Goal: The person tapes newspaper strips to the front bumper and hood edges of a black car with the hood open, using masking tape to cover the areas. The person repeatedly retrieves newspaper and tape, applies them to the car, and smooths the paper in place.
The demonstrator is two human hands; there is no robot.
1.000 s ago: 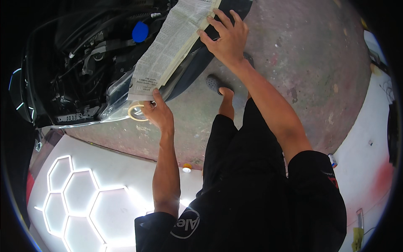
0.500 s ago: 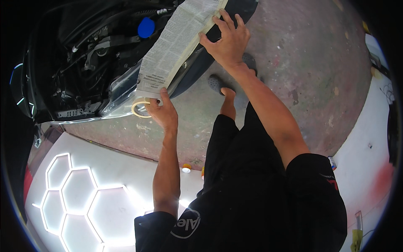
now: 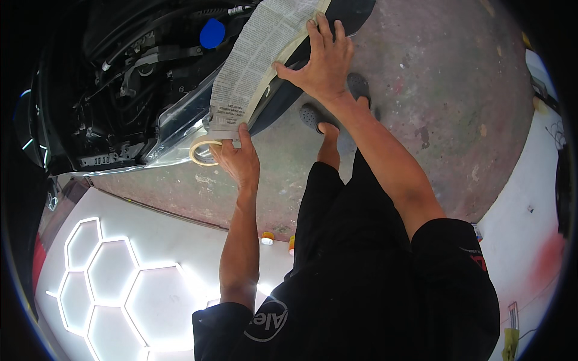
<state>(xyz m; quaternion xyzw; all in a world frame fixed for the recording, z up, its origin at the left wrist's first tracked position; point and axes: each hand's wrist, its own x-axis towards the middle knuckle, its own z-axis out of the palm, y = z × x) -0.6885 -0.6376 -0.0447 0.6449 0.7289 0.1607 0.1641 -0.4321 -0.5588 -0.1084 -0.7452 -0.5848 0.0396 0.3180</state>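
The left hand (image 3: 239,163) grasps the near corner of the newspaper sheet (image 3: 244,72), its thumb laid on top along the edge and its fingers curled beneath. A cream tape roll (image 3: 193,153) sits at those fingers, just beyond the newspaper sheet's near end and a little to the left. The right hand (image 3: 319,66) is spread and clenched on nothing, its thumb touching the newspaper sheet's right-hand edge, its fingertips farther up by the same edge, where a pale tape strip (image 3: 298,43) runs. The newspaper sheet lies slantwise over the rim of a vehicle: the dark engine bay (image 3: 150,66) is to its left, with a round blue cap (image 3: 212,33) near its left edge, and a smooth dark panel (image 3: 277,108) shows along its right side. To the right of the newspaper sheet and below it spreads the stained floor (image 3: 433,108), with two grey clogs (image 3: 310,118) on the person's feet
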